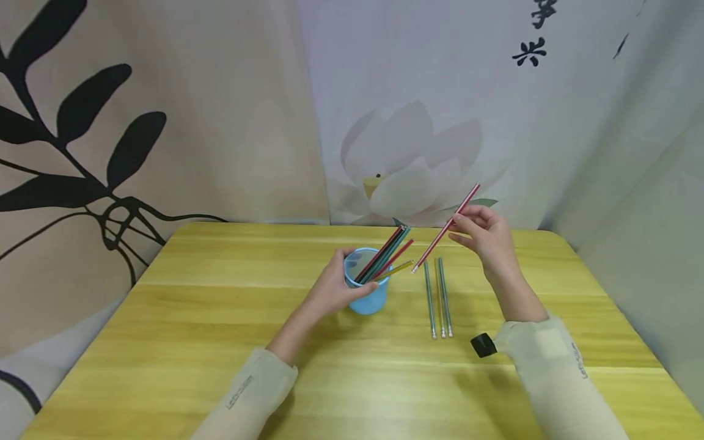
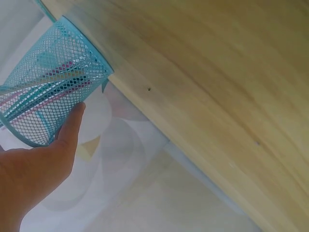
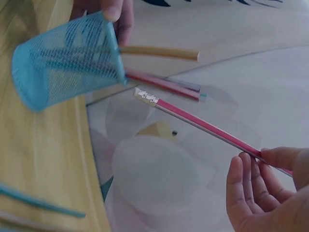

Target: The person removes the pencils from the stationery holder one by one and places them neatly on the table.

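A light-blue mesh pencil cup (image 1: 367,300) stands on the table with several pencils leaning out of it toward the right. My left hand (image 1: 332,287) grips the cup near its rim, thumb at the front. In the left wrist view the cup's mesh wall (image 2: 46,87) shows the pencils inside. My right hand (image 1: 486,238) pinches a red-and-white striped pencil (image 1: 448,225) between thumb and fingers. This pencil slants, its eraser end low and close to the cup's right side; in the right wrist view that eraser end (image 3: 145,96) is apart from the rim.
Three pencils, two teal (image 1: 429,299) (image 1: 445,296) and one yellowish (image 1: 438,299), lie on the wooden table (image 1: 220,342) right of the cup. A printed curtain (image 1: 247,122) hangs behind the table's far edge. A black block (image 1: 483,345) is by the right cuff.
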`<control>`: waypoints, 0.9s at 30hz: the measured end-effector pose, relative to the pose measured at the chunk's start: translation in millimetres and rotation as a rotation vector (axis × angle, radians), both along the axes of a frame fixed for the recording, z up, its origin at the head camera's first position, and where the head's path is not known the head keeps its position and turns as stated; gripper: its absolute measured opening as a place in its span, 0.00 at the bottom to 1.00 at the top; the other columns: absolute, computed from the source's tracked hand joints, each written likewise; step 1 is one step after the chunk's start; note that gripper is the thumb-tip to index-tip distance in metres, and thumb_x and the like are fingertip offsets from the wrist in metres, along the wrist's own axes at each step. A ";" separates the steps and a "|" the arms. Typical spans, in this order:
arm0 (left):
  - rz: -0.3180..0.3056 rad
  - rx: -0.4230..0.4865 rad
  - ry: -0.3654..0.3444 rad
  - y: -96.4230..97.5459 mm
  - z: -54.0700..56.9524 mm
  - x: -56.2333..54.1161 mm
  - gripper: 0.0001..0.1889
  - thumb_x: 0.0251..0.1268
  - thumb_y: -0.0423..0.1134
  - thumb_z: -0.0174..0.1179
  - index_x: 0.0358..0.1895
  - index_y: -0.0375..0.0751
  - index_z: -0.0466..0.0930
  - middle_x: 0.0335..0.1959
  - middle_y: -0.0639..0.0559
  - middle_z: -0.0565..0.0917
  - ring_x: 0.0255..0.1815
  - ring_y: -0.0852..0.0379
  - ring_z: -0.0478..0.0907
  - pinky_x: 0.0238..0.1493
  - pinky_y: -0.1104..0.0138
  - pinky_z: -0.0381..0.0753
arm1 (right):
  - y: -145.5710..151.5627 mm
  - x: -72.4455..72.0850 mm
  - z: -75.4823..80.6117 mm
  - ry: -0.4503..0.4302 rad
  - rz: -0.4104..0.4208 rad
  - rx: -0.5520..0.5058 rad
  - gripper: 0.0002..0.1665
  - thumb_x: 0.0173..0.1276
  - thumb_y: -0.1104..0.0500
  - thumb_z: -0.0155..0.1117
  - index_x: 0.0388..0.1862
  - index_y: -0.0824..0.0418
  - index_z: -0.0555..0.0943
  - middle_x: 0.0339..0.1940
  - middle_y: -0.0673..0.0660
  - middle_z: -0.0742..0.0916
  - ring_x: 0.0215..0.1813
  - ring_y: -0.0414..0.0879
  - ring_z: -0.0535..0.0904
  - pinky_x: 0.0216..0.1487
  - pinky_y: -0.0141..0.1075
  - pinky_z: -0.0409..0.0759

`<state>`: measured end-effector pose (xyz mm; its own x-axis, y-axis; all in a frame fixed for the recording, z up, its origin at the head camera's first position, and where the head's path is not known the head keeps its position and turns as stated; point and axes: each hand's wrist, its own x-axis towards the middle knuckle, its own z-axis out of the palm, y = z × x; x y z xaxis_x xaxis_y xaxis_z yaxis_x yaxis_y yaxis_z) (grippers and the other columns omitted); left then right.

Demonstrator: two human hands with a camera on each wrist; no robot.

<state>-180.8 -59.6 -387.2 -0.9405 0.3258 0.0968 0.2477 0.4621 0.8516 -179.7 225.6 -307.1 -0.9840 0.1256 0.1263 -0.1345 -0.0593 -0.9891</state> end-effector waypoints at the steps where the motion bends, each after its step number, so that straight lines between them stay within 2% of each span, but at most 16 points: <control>1: 0.003 -0.002 -0.003 -0.3 -0.1 0.5 0.45 0.56 0.48 0.73 0.72 0.34 0.58 0.64 0.38 0.75 0.65 0.41 0.75 0.66 0.48 0.77 | 2.2 0.5 -1.8 -0.017 -0.002 0.003 0.08 0.72 0.60 0.64 0.44 0.61 0.75 0.33 0.45 0.87 0.36 0.36 0.86 0.42 0.28 0.87; 8: 0.006 -0.012 -0.010 -0.5 1.3 0.3 0.45 0.56 0.48 0.73 0.72 0.36 0.58 0.65 0.40 0.75 0.65 0.42 0.75 0.66 0.48 0.77 | 23.1 1.6 -19.6 -0.106 -0.019 0.056 0.09 0.74 0.60 0.61 0.48 0.62 0.75 0.34 0.43 0.86 0.36 0.35 0.84 0.41 0.28 0.87; 15: -0.003 -0.019 -0.007 0.7 1.7 -1.4 0.46 0.55 0.49 0.73 0.72 0.36 0.57 0.65 0.39 0.74 0.65 0.42 0.74 0.66 0.49 0.77 | 43.1 2.3 -34.4 -0.176 0.029 0.092 0.05 0.75 0.61 0.59 0.47 0.57 0.75 0.35 0.42 0.86 0.37 0.34 0.83 0.41 0.28 0.87; 18: 0.000 -0.024 -0.002 0.4 0.9 -2.6 0.46 0.55 0.49 0.73 0.72 0.36 0.58 0.65 0.39 0.74 0.66 0.41 0.74 0.67 0.49 0.76 | 46.6 1.7 -39.4 -0.217 0.055 0.128 0.06 0.75 0.61 0.58 0.49 0.57 0.75 0.35 0.42 0.86 0.38 0.34 0.83 0.43 0.29 0.87; 23: 0.010 -0.035 -0.013 -0.6 -0.3 -1.8 0.46 0.55 0.49 0.74 0.72 0.38 0.58 0.65 0.39 0.75 0.66 0.41 0.74 0.67 0.49 0.75 | 48.9 -1.1 -50.1 -0.307 0.096 0.240 0.16 0.76 0.59 0.57 0.58 0.62 0.72 0.36 0.39 0.84 0.40 0.33 0.83 0.47 0.29 0.87; 27: 0.005 -0.015 -0.026 -0.6 -0.8 -2.0 0.46 0.55 0.49 0.74 0.72 0.38 0.58 0.66 0.38 0.74 0.66 0.40 0.74 0.67 0.48 0.76 | 51.1 -3.3 -60.4 -0.369 0.132 0.288 0.26 0.76 0.59 0.57 0.67 0.69 0.67 0.37 0.40 0.84 0.41 0.34 0.83 0.48 0.29 0.86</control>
<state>-182.8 -60.1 -388.0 -0.9443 0.3219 0.0679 0.2234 0.4761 0.8505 -182.9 276.6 -367.5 -0.9748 0.0074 -0.2228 0.2184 0.2306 -0.9482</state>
